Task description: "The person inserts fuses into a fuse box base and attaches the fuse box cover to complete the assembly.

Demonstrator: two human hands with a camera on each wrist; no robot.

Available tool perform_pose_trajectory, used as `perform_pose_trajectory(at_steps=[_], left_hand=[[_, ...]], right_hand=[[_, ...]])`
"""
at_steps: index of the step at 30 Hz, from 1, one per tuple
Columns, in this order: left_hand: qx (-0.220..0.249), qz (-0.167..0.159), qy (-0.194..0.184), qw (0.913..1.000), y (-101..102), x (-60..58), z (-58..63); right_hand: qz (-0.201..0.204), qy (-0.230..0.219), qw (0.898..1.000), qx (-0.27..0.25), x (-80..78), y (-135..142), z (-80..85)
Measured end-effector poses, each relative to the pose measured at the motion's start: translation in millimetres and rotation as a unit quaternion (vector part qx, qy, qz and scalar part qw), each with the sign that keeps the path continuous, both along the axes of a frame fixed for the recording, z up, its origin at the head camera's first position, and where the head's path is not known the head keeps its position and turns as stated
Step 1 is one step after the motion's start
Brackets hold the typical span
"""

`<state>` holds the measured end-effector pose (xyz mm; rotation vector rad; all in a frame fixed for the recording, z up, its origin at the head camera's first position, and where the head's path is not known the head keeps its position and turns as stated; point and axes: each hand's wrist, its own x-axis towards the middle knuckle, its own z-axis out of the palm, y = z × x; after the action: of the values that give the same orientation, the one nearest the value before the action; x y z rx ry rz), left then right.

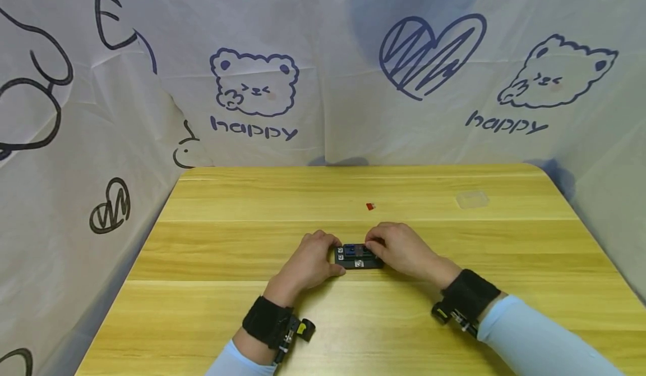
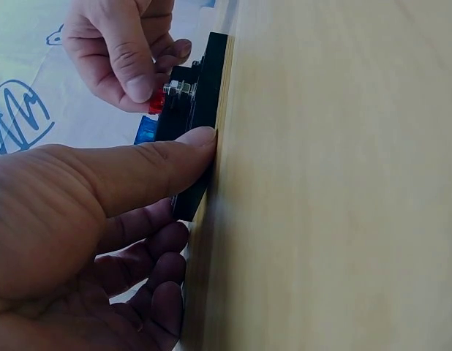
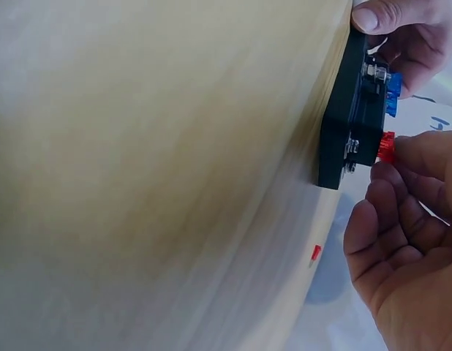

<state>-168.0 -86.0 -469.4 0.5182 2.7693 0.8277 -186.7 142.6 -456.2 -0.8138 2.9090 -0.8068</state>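
A black fuse block [image 1: 347,264] lies on the table, with metal screw terminals along its edges. My left hand [image 1: 314,258] grips its left end, thumb on the near side and fingers round the far side. At the block's right part, my right hand [image 1: 404,248] pinches a red blade fuse [image 3: 386,148] between thumb and fingertip. The red fuse stands right at the block's top face; how deep it sits is hidden. A blue blade fuse [image 3: 393,86] sits in the block nearer the left hand, also seen as blue plastic [image 2: 146,129] in the left wrist view.
Another red blade fuse [image 1: 370,206] lies on the wooden table [image 1: 242,320] beyond the block. A small clear plastic box [image 1: 472,199] rests at the back right. White cloth [image 1: 348,112] with drawings hangs behind the table's far edge and along its sides.
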Motion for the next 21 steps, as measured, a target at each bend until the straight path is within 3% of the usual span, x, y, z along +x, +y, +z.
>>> perform_pose_trajectory(at_steps=[13,21], left_hand=[[0.0,0.001,0.003,1.0,0,-1.2,-1.6],[0.001,0.002,0.002,1.0,-1,-0.6,-1.4]], right_hand=[[-0.009,0.02,1.0,-0.004,-14.5,4,4.1],[-0.04,0.031,0.998,0.033,-31.1,9,7.0]])
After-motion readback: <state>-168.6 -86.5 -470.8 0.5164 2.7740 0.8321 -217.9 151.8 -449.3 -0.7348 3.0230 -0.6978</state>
